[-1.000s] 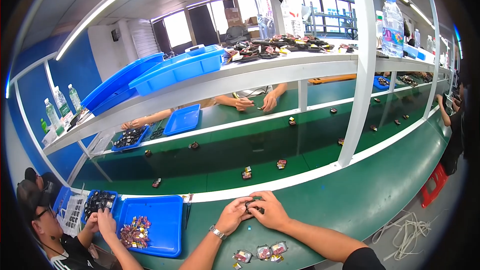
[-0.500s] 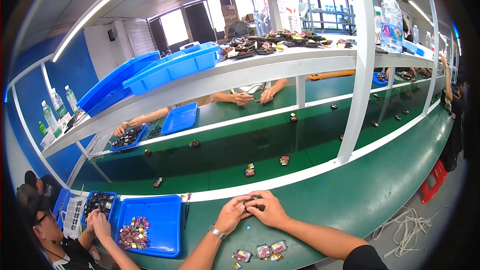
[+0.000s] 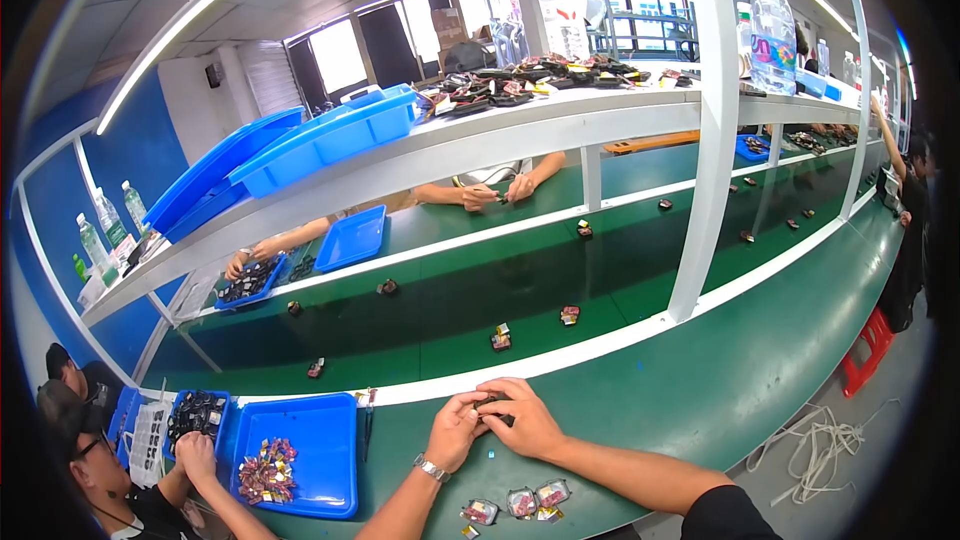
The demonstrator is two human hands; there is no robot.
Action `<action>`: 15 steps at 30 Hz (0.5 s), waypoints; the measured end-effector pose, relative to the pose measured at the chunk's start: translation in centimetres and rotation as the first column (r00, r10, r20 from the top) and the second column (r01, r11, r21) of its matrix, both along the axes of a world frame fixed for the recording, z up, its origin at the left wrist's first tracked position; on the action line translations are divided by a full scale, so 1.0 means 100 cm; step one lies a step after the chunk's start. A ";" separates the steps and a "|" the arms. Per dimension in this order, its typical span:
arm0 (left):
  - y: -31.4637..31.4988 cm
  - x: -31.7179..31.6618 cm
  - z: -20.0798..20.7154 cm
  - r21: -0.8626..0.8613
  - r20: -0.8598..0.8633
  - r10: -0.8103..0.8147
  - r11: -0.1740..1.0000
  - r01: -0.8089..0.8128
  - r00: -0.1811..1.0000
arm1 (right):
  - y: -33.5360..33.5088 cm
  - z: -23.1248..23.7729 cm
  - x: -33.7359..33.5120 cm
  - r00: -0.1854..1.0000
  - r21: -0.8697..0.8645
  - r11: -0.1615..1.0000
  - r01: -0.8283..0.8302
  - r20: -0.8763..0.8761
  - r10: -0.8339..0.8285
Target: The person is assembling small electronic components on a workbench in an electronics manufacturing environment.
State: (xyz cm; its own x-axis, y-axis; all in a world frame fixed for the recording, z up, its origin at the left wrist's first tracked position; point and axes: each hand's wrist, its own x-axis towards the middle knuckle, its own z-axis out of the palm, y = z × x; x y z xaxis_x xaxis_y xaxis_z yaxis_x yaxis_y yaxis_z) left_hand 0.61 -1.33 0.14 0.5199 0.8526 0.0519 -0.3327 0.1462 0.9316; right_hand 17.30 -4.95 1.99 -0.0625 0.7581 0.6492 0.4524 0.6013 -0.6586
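My left hand (image 3: 457, 432) and my right hand (image 3: 525, 420) meet over the green bench, fingers closed around a small dark part (image 3: 494, 408). Most of that part is covered by my fingers, so its kind cannot be made out. Close to my forearms lie several small clear-cased assemblies, one a clear case with red wires (image 3: 481, 511), another right beside it (image 3: 522, 503). Yellow-and-white tabs show at their edges. A tiny blue piece (image 3: 491, 454) rests on the bench just below my hands.
A blue tray (image 3: 345, 455) with small red-and-yellow parts stands at my left, near a co-worker's hands (image 3: 196, 455). Beyond a white rail, a green belt (image 3: 440, 340) carries scattered small assemblies. A white post (image 3: 700, 160) rises ahead on the right, under a loaded shelf (image 3: 560, 135).
My fingers have shifted slightly around the dark part, with the right hand curling further over it. The view has turned a little. Across the belt, another person's hands have moved slightly.
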 end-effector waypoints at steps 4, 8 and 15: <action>0.000 -0.001 0.000 -0.005 0.048 -0.002 1.000 0.002 0.999 | -0.001 0.000 0.003 0.999 -0.054 0.998 -0.038 -0.018 0.037; -0.001 0.001 0.002 -0.010 0.034 0.010 1.000 -0.010 0.999 | 0.002 -0.004 0.005 0.999 -0.097 0.995 -0.025 -0.022 0.023; -0.001 0.003 -0.001 0.040 0.002 0.053 0.998 -0.053 0.999 | 0.002 -0.003 0.004 0.999 -0.050 0.997 -0.053 -0.006 0.053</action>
